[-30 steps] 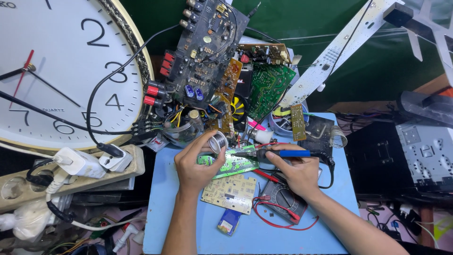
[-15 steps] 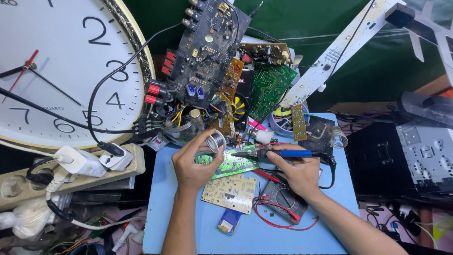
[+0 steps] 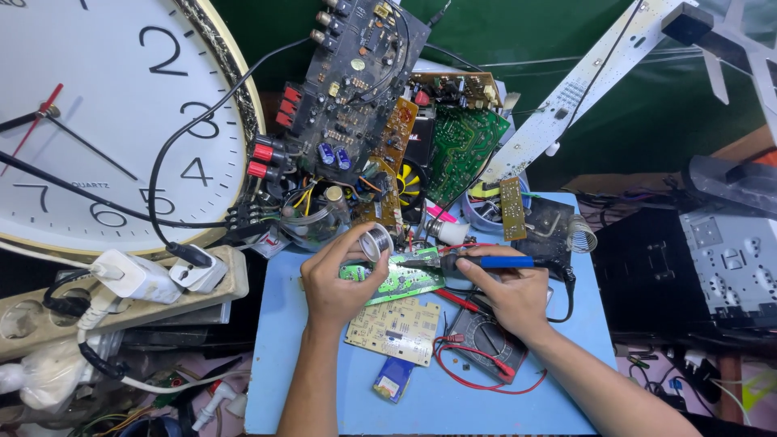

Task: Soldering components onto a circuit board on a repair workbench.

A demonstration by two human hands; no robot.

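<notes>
I am judging the soldering mid-course: left hand fingers are gripping the solder spool, right hand fingers are holding the soldering iron tip onto the green circuit board, joint unfinished.

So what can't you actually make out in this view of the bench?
- Soldering iron tip: too small to tell whether it touches the green circuit board.
- Multimeter: partly hidden under the right hand.
- Wall clock: cut off by the left and top edges.
- Solder spool: partly covered by the left hand.
</notes>
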